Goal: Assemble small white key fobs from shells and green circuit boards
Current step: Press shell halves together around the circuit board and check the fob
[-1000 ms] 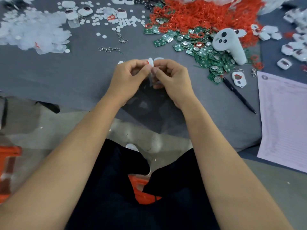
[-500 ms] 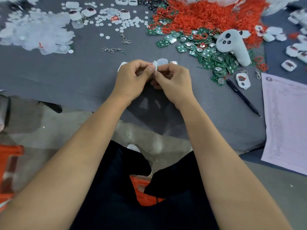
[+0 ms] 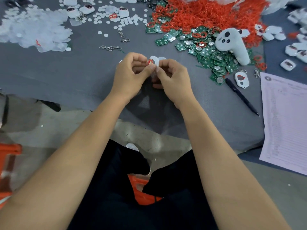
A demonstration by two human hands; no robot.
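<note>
Grey tabletop (image 3: 66, 75) bearing a green heap of circuit boards (image 3: 214, 58), a red mass of rings (image 3: 207, 12), white discs (image 3: 126, 22), a white controller (image 3: 232, 45) with black dots, a black pen (image 3: 240, 97), and white line-ruled paper (image 3: 285, 123).

Soft, even, rather dim light; wide-angle bending toward 3 and 9 o'clock edges, slight blur throughout.
</note>
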